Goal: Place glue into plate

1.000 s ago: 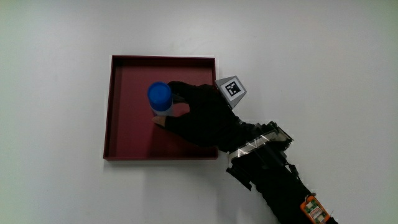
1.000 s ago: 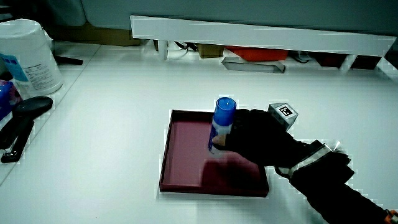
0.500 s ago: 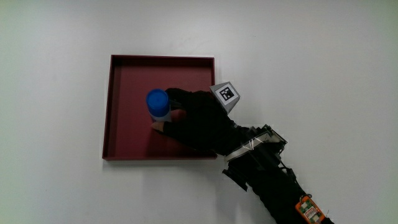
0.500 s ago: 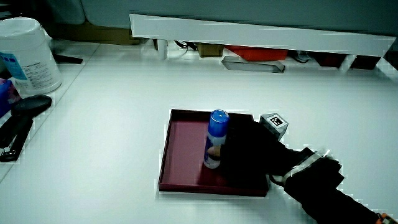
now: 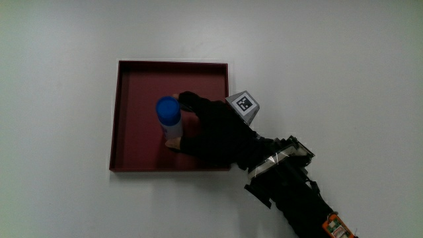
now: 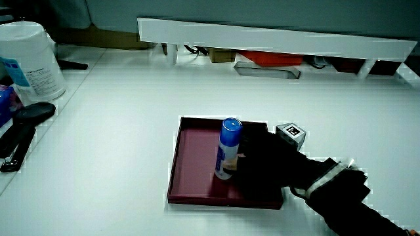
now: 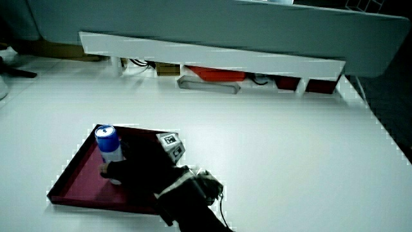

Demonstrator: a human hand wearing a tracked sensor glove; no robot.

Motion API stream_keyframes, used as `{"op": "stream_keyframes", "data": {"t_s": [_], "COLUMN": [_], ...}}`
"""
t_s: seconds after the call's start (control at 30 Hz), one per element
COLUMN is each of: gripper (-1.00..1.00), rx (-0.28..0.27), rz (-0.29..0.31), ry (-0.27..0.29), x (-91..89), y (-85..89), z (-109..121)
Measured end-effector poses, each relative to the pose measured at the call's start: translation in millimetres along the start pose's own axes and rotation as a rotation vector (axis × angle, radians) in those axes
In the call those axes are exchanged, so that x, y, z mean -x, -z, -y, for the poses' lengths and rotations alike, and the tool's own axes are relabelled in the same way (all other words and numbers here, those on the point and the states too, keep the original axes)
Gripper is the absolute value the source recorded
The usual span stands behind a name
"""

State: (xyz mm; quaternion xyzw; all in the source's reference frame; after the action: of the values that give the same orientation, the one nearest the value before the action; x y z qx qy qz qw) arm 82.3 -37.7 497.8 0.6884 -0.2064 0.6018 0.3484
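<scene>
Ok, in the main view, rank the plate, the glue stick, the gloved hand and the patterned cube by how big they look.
1. plate
2. hand, gripping the glue
3 and 4. glue stick and patterned cube: they look alike from above, and the upright glue shows mostly its blue cap, so I won't rank them.

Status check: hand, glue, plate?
Hand shut on glue. Glue upright, standing in the plate. Nothing else in the plate.
</scene>
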Motion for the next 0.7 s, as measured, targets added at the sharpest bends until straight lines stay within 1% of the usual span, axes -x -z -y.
{"op": "stream_keyframes", "data": {"t_s": [0.03, 0.07, 0.1, 0.13, 0.2, 0.23, 0.27, 0.3, 0.43, 0.5, 0.53, 0.57, 0.6, 0.67, 0.7], "gripper": [-1.0, -1.0, -1.0, -1.0, -1.0, -1.0, -1.0, -1.0, -1.0, -1.0, -1.0, -1.0, -1.0, -1.0, -1.0], "rx": [0.006, 0.013, 0.011, 0.017, 0.029, 0.029, 0.035, 0.039, 0.037, 0.025, 0.009, 0.007, 0.004, -0.002, -0.008], "rz": [0.033, 0.046, 0.083, 0.069, 0.073, 0.062, 0.077, 0.078, 0.1, 0.088, 0.143, 0.153, 0.164, 0.143, 0.155], "ry": [0.018, 0.042, 0.057, 0.066, 0.08, 0.102, 0.111, 0.121, 0.223, 0.223, 0.194, 0.159, 0.15, 0.14, 0.126], "x": [4.8, 10.4, 11.3, 15.0, 17.1, 22.3, 21.8, 23.4, 31.3, 32.4, 24.5, 24.1, 24.4, 24.7, 23.7], "y": [-3.5, -6.9, -11.5, -14.5, -21.9, -25.0, -29.8, -33.6, -47.7, -53.8, -59.8, -62.2, -64.0, -66.3, -68.6], "z": [5, 12, 17, 23, 35, 42, 48, 55, 81, 90, 95, 98, 101, 107, 109]}}
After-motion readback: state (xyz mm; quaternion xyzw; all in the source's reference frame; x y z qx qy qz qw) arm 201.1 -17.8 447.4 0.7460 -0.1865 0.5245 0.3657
